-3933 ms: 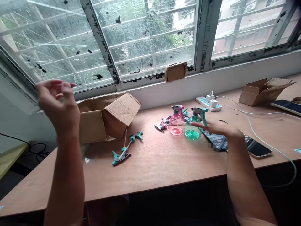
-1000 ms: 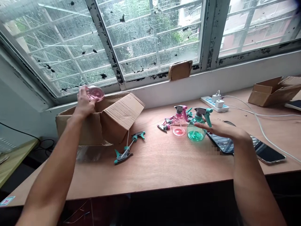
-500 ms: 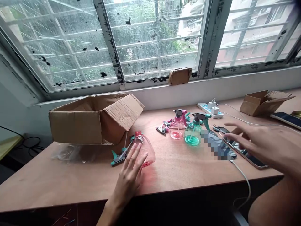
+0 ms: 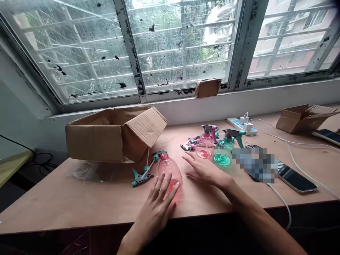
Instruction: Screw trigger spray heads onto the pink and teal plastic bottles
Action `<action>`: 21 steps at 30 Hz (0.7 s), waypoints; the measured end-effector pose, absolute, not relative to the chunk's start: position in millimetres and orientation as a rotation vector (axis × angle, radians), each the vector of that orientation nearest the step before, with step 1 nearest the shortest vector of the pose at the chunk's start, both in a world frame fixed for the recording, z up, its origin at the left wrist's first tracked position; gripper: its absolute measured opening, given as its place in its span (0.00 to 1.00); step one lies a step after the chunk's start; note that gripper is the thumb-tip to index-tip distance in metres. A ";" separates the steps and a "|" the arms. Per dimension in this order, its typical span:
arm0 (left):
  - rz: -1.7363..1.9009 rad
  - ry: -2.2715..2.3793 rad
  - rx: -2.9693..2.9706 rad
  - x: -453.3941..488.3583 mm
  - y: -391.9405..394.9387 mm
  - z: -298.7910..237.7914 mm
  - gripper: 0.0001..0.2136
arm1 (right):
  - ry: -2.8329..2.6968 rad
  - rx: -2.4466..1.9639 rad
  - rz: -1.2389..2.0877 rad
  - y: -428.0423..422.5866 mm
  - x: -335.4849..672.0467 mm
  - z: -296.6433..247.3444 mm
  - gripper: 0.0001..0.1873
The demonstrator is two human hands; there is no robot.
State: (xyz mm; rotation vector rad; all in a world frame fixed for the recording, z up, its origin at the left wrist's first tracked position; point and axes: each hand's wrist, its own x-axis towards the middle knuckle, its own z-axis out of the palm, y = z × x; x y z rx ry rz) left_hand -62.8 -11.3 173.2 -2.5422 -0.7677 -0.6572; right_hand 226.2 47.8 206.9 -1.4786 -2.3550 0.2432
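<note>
A clear red plastic bottle (image 4: 173, 168) without a sprayer head stands in front of me. My left hand (image 4: 159, 198) is at its near side, fingers spread; whether it touches the bottle I cannot tell. To the right of the bottle, my right hand (image 4: 200, 169) hovers low over the table, fingers stretched out and holding nothing. Behind that hand stand a pink spray bottle (image 4: 204, 147) and a green spray bottle (image 4: 223, 151), both with trigger heads on. Loose green-and-grey trigger heads (image 4: 142, 177) lie left of the red bottle. Pink trigger heads (image 4: 188, 146) lie beside the pink bottle.
An open cardboard box (image 4: 94, 143) stands at the left with clear plastic bags (image 4: 89, 171) under it. On the right are a phone (image 4: 297, 177), a power strip (image 4: 241, 126), white cables and a smaller cardboard box (image 4: 299, 120). The table's front edge (image 4: 101, 226) runs close to me.
My right hand has come left from above the phone to beside the red bottle. My left hand stays by the bottle. The whole view has shifted slightly.
</note>
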 end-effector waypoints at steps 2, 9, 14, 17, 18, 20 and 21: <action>-0.682 -0.759 -2.569 -63.6 -10.5 175.1 0.33 | -2.343 -1.534 0.221 52.6 227.1 199.1 0.38; -1.016 -0.950 -2.699 -67.3 -8.3 176.4 0.35 | -2.250 -1.730 0.147 86.3 208.4 179.5 0.28; -1.212 -1.320 -2.769 -67.2 3.0 166.4 0.45 | -2.129 -1.822 0.116 94.5 201.2 175.5 0.18; -1.206 -1.477 -2.857 -66.8 6.3 163.4 0.44 | -2.093 -1.793 0.116 96.6 202.6 174.8 0.15; -1.192 -1.510 -2.879 -66.8 6.4 163.3 0.43 | -2.090 -1.764 0.122 97.1 202.9 174.3 0.14; -1.154 -1.563 -2.917 -67.3 6.1 163.4 0.43 | -2.090 -1.683 0.145 97.5 202.7 173.7 0.15; -1.137 -1.584 -2.934 -67.7 6.1 163.1 0.42 | -2.090 -1.632 0.162 97.1 202.3 174.0 0.16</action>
